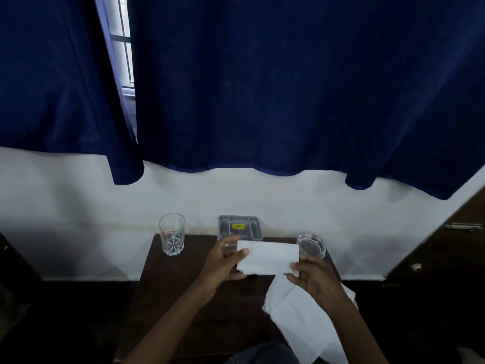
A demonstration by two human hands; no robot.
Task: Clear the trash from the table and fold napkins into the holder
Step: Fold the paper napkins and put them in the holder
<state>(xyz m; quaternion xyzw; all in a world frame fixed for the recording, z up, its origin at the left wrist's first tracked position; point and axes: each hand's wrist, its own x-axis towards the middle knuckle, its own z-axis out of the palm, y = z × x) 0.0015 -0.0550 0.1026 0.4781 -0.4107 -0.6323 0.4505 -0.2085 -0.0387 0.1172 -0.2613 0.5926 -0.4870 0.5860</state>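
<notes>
**Folded napkin held over a dark table, both hands on its ends**

I hold a folded white napkin [267,257] flat between my two hands, lifted just above the dark wooden table [168,285]. My left hand [223,264] pinches the napkin's left end, thumb on top and fingers curled under it. My right hand [312,279] grips the lower right corner, thumb and fingertips closed on the paper. The napkin reads as a long rectangle, its long edges running left to right.

Below my right wrist, a second, unfolded napkin [304,319] lies spread on the right side of the table, one edge hanging toward me past the table's near edge.

At the back of the table, against the white wall [78,206], stands a grey plastic napkin holder [239,227] with a yellow label on it; its lower part is hidden behind the napkin I hold and my left fingers. To its left stands an empty clear drinking glass [172,233], upright, well apart from my hands. To the right of the holder sits a low round glass ashtray [311,245], just beyond my right hand.

Dark blue curtains [288,88] hang above the wall, parted at the left where a strip of barred window [120,43] shows.
</notes>
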